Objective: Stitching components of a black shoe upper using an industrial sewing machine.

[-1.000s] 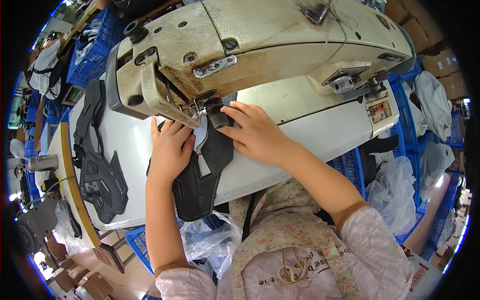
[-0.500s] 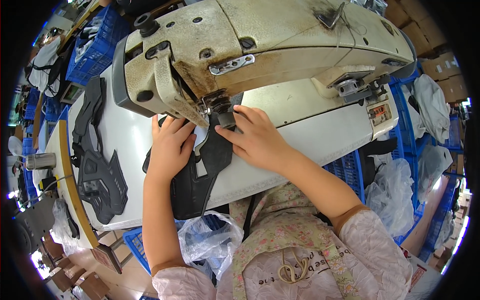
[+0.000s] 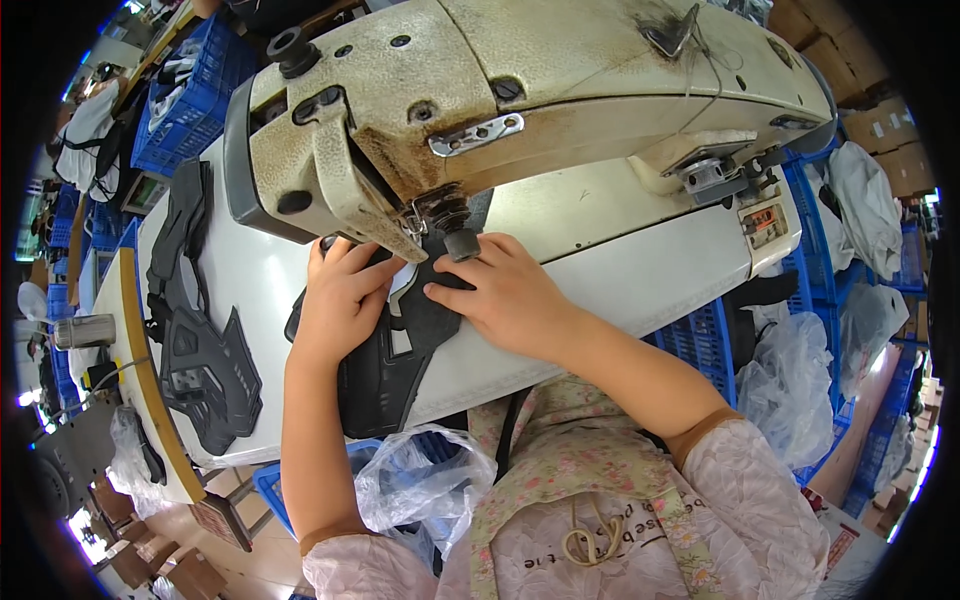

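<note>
A black, cut-out shaped piece (image 3: 375, 385) lies partly on the white sewing table (image 3: 490, 370), its far end under the needle area of a worn cream sewing machine (image 3: 370, 90). My left hand (image 3: 343, 295) is closed on the left part of the piece, its fingertips partly hidden beneath the machine head. My right hand (image 3: 510, 295) rests on the piece's right side, thumb and fingers apart, beside the dark round presser part (image 3: 460, 242). Where the needle meets the piece cannot be made out.
More black moulded pieces (image 3: 210, 370) lie at the table's left. A clear plastic bag (image 3: 425, 480) hangs below the front edge. Blue crates (image 3: 195, 95) stand at the far left, blue racks with bagged goods (image 3: 795, 380) at the right. A wood-edged side table (image 3: 150, 370) adjoins on the left.
The black piece has shifted slightly with my hands. My right fingers have slid a little downward, away from the presser part. My left hand stays in nearly the same place.
</note>
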Tool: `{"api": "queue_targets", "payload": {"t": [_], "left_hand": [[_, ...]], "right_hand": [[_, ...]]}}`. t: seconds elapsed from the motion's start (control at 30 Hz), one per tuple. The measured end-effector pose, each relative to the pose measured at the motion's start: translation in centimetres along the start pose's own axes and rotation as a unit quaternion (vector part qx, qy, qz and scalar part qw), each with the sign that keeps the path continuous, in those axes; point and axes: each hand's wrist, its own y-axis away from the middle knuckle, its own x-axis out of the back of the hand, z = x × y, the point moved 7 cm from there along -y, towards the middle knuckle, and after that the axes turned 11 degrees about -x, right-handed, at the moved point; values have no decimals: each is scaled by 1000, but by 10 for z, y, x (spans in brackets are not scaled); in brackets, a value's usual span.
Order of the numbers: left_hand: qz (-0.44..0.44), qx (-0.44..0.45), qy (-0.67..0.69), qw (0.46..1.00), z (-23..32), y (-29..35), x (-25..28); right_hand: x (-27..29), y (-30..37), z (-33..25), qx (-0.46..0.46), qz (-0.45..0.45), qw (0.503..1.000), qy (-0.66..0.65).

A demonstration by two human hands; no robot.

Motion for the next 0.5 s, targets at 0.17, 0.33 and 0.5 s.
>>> {"api": "queue_targets", "payload": {"t": [0.17,0.33,0.5], "left_hand": [[-33,1,-27,999,-3,2,0],[-3,9,-87,996,0,5,-3],[50,17,-76,996,6,1,-2]], "right_hand": [[0,-1,-1,2,-4,1000,-11],[-2,-3,2,-25,-26,999,-27],[2,-5,7,-26,-6,1000,-11]]}}
